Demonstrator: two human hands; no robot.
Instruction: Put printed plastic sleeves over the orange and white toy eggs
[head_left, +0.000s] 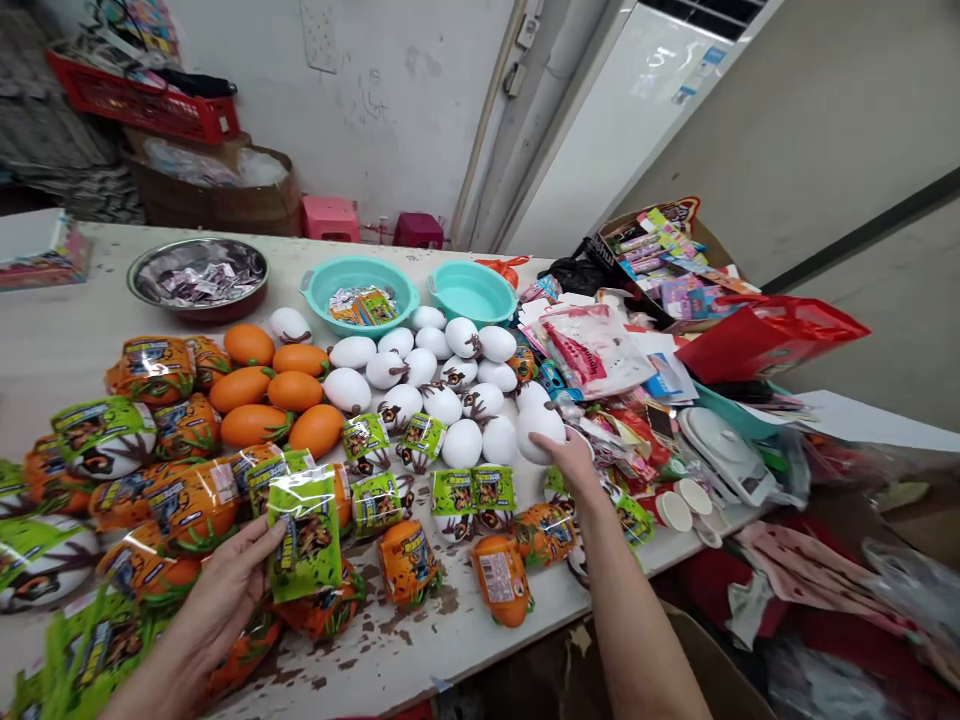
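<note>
My left hand (pixel 229 575) pinches the edge of a flat green printed wrapper (pixel 309 545) between thumb and fingers, above wrapped eggs at the front left. My right hand (pixel 574 462) is closed around a white plastic egg (pixel 538 432) at the right side of the egg group. Beyond the hands lie several bare white eggs (pixel 442 404), some with dark claw-like prints. Plain orange eggs (pixel 255 425) rest left of them. Nearer me and to the left are orange eggs in printed wrappers (pixel 409 562) and white eggs in green wrappers (pixel 103 436).
Behind the eggs stand a metal bowl (pixel 251 300) of small packets, a turquoise basin (pixel 315 300) with sachets and another turquoise basin (pixel 472 308). On the right are a plastic bag (pixel 600 350), a red bag (pixel 757 345), a white scale (pixel 724 455) and paper cups (pixel 675 510).
</note>
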